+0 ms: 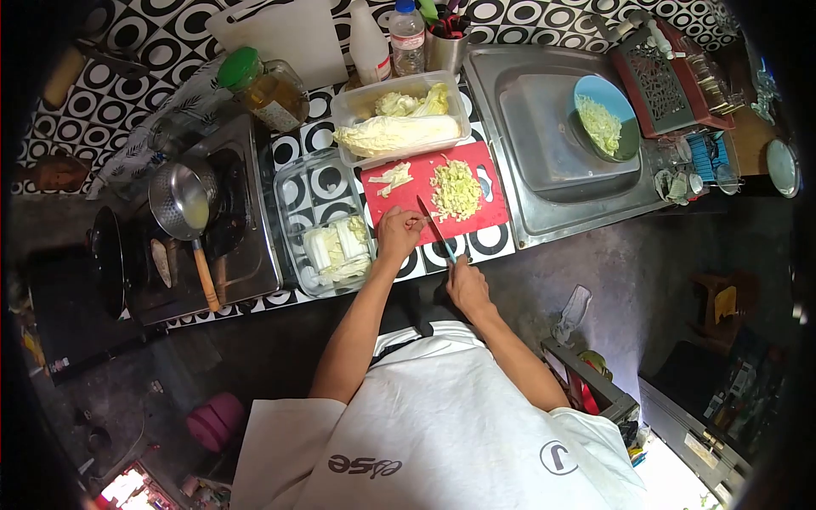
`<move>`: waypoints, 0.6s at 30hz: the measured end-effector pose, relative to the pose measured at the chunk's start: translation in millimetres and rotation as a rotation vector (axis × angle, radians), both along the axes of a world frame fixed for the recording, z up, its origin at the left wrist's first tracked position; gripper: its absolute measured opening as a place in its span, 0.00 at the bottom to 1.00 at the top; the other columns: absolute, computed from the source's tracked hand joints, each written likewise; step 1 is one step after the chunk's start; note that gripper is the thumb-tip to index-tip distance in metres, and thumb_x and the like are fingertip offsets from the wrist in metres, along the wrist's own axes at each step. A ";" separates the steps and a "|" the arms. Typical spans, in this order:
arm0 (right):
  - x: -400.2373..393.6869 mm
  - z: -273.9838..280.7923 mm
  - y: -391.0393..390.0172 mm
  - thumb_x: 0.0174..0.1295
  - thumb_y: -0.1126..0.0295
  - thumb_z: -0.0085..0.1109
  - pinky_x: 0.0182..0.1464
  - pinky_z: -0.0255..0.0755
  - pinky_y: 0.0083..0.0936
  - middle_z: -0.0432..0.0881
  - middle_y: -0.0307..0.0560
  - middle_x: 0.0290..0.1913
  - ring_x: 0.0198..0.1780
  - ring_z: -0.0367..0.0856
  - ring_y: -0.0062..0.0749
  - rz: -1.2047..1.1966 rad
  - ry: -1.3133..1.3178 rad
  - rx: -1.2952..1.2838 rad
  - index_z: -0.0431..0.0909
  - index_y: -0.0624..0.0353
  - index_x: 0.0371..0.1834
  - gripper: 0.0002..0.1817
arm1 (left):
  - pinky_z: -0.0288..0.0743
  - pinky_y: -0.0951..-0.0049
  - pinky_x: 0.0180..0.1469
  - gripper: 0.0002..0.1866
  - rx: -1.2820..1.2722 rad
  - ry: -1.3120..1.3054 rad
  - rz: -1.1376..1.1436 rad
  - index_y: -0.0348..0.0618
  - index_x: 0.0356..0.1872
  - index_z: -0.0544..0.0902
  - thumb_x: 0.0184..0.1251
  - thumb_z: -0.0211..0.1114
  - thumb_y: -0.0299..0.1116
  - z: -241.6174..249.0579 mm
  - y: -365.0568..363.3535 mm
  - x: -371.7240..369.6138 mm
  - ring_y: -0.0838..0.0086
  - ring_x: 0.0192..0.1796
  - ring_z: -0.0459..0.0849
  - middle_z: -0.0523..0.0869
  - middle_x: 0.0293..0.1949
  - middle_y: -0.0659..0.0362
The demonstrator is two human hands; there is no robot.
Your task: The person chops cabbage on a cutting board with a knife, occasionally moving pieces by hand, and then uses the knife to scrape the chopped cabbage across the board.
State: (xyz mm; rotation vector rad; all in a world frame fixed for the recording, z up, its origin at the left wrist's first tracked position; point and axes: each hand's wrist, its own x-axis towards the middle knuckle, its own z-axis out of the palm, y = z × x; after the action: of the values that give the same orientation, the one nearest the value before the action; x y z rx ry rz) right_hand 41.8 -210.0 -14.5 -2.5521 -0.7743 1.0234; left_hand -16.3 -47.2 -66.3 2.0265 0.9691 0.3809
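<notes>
Right hand (467, 285) gripping teal-handled kitchen knife (435, 227), blade lying across red plastic cutting board (410, 197). Left hand (398, 233) resting at board's near edge, fingers touching blade; grip unclear. Pile of chopped pale-green cabbage (456, 189) sitting mid-board. Clear plastic tub (358, 100) standing behind board.

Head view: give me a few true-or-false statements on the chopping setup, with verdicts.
1. The right hand holds the knife by its handle. True.
2. The cutting board is green. False: it is red.
3. A pile of chopped cabbage lies on the board. True.
4. The left hand rests on the stove pan. False: it is at the board's near edge, by the blade.
5. The blue bowl in the sink is empty. False: it holds chopped cabbage.
</notes>
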 end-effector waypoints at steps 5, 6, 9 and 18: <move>7.9 -6.5 14.0 0.65 0.65 0.45 0.41 0.72 0.52 0.79 0.70 0.30 0.38 0.79 0.66 0.064 -0.035 0.053 0.66 0.67 0.38 0.13 | 0.71 0.63 0.41 0.06 0.069 -0.016 -0.040 0.46 0.27 0.86 0.46 0.69 0.31 -1.6 -1.9 -2.3 0.62 0.33 0.77 0.77 0.24 0.56; 6.9 -7.0 15.7 0.65 0.65 0.45 0.41 0.72 0.53 0.79 0.71 0.30 0.38 0.79 0.66 0.056 -0.033 0.041 0.66 0.67 0.38 0.13 | 0.71 0.63 0.41 0.06 0.072 -0.016 -0.041 0.46 0.27 0.86 0.46 0.69 0.31 -2.9 -1.9 -3.3 0.62 0.33 0.77 0.77 0.24 0.56; 2.0 -3.6 3.3 0.66 0.64 0.44 0.42 0.71 0.54 0.79 0.71 0.31 0.38 0.79 0.66 0.031 -0.032 0.045 0.66 0.68 0.39 0.14 | 0.71 0.64 0.43 0.07 0.104 -0.049 -0.059 0.45 0.29 0.87 0.45 0.68 0.30 -5.0 0.3 -5.2 0.62 0.32 0.77 0.77 0.24 0.56; 15.8 14.1 11.6 0.65 0.65 0.45 0.43 0.69 0.55 0.77 0.75 0.31 0.39 0.76 0.71 0.042 0.015 0.063 0.68 0.71 0.38 0.15 | 0.70 0.65 0.45 0.07 0.062 -0.022 -0.078 0.42 0.28 0.87 0.45 0.67 0.31 -5.3 3.3 -6.4 0.63 0.33 0.78 0.80 0.26 0.56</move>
State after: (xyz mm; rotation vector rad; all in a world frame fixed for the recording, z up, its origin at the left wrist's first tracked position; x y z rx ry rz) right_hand 57.6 -198.4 -0.4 -2.4819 -0.8464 1.0132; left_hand -22.8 -43.9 -71.6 2.1056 0.8715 0.3941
